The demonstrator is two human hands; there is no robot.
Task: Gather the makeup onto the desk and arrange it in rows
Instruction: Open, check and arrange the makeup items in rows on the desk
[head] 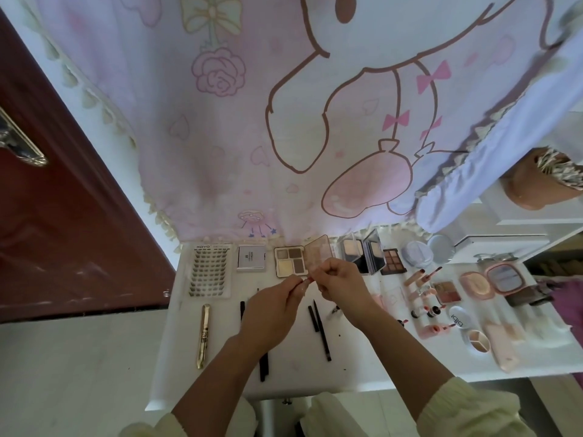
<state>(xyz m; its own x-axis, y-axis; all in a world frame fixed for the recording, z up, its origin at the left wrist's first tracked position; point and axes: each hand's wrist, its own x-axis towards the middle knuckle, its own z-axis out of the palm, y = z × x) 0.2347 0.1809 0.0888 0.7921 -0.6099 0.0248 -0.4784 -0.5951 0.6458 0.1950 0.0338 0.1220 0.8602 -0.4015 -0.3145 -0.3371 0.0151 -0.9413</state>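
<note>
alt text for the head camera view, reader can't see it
A left hand and right hand pinch a small item above a white desk where makeup lies in rows: a false-lash tray, an open eyeshadow palette, a gold mascara tube and dark pencils.

Soft backlit daylight, fisheye-warped edges

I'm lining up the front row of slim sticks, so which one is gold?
The gold tube at the far left, below the lash tray; the other sticks, like the long pencil, are dark.
</note>
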